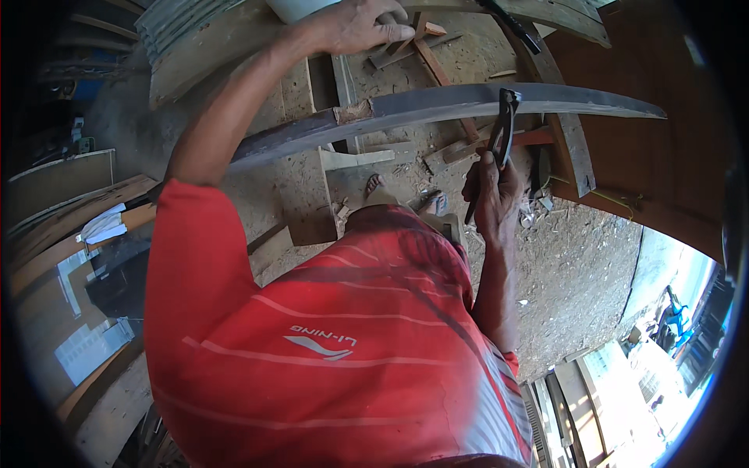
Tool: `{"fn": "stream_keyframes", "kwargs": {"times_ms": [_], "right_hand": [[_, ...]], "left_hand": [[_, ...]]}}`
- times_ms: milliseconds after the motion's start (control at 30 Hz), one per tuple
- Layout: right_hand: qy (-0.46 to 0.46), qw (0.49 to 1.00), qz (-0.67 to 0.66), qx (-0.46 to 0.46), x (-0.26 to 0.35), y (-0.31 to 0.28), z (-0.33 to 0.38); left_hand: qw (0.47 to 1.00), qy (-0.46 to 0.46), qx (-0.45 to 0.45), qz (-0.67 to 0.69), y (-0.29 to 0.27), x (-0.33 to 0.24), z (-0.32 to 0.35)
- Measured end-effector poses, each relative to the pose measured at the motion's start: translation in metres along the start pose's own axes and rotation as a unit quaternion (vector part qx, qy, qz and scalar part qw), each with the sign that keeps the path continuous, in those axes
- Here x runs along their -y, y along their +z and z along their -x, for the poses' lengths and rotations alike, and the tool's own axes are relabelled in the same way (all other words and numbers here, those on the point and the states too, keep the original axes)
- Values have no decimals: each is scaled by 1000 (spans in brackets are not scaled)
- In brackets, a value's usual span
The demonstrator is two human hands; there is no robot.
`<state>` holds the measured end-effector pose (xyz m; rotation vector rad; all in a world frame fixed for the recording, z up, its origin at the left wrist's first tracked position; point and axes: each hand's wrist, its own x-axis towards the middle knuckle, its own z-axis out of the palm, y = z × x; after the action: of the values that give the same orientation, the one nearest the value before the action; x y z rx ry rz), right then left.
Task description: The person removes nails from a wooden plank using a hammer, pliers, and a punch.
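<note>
My right hand (496, 187) is closed around the handles of dark metal pincers (505, 129). Their jaws point up and overlap the long grey wooden beam (437, 105) in view; whether they touch it I cannot tell. The beam runs across in front of me, with a rough, pale-brown notch (355, 112) in its left part. Beyond the beam, my left hand (360, 25) is stretched out, thumb and loosely bent fingers apart, with nothing visible in it. Beneath the left forearm, the beam's left end is partly hidden.
Wooden offcuts and a reddish batten (437, 66) lie beyond the beam. A grey plank (573, 148) crosses under its right part, beside a large brown panel (647, 168). Wood chips litter the floor (577, 265). Stacked boards (577, 405) are at lower right, a white bucket (296, 8) at top.
</note>
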<state>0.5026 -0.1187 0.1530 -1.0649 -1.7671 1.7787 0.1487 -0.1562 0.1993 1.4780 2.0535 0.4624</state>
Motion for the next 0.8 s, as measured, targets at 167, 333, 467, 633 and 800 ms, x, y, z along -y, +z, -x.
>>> {"fn": "stream_keyframes", "kwargs": {"times_ms": [167,333,467,633,800], "right_hand": [[-46,995,-86,-10,-24,-16,-11],[-16,999,-26,39,1,-42,-23],[-35,997,-28,59,-12,-53,-30],[-59,996,23,58,-14,-60,-48],[-56,996,-1,66,-1,-55,-55]], "left_hand": [[994,75,-71,-38,57,-58,76],[968,42,-224,-106,109,-87,74],[951,16,-266,-159,115,-93,73],[944,60,-285,-157,106,-88,69],[961,41,-254,-102,97,-81,69]]}}
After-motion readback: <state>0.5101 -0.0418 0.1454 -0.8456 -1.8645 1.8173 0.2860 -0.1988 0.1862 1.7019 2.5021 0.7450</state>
